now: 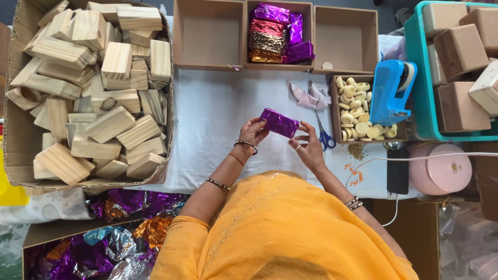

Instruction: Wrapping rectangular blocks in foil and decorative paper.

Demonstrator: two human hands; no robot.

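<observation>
Purple foil is being smoothed around a wrapped block (pixel 279 123), pinched at its ends by the left hand (pixel 252 130) and right hand (pixel 309 148) above the white tabletop (pixel 218 111), just left of the scissors (pixel 324 136). Judging by this, wrapping is nearly finished; pressing the end folds flat seems called for next.

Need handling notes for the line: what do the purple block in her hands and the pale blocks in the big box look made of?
Purple block, held between left hand and right hand: looks wrapped in shiny metallic foil, going by the crinkles and glints; the core is hidden.
Pale blocks in the cardboard box: apparently bare, unfinished light wood, with visible grain lines and matte faces.
</observation>
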